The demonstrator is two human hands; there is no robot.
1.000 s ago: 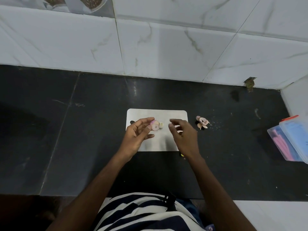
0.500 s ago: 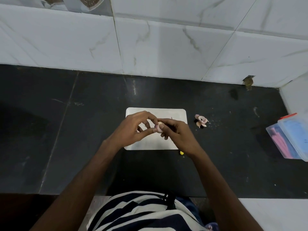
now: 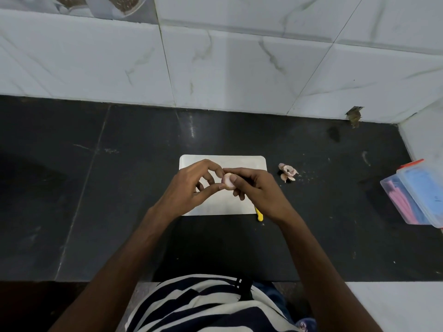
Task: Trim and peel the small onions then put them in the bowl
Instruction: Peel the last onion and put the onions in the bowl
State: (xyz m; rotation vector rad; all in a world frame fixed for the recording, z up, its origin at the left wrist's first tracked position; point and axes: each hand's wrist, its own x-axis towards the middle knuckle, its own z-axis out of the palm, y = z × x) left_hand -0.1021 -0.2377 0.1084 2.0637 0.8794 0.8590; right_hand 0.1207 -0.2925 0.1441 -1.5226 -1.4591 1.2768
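1. Two hands meet over a white cutting board (image 3: 249,161) on a dark surface (image 3: 119,188), with a small onion (image 3: 227,184) pinched between them, lifted clear of the board.
2. At left, the left hand (image 3: 189,188) grips the onion from its side with thumb and fingertip; the right hand (image 3: 259,190) closes on it from the other side, its thumb lying across the pale skin.
3. Small, light and round, the onion likely rolls or slips if held loosely; its outer skin looks thin and probably tears in flakes, so a firm pinch at the two ends seems the safest hold while a thumbnail lifts the skin.
4. Beside the board, a heap of peelings (image 3: 287,172) lies on the surface, and a yellow handle (image 3: 259,215) shows below the right hand.
5. No bowl is in view; a plastic box (image 3: 417,197) sits at far right.
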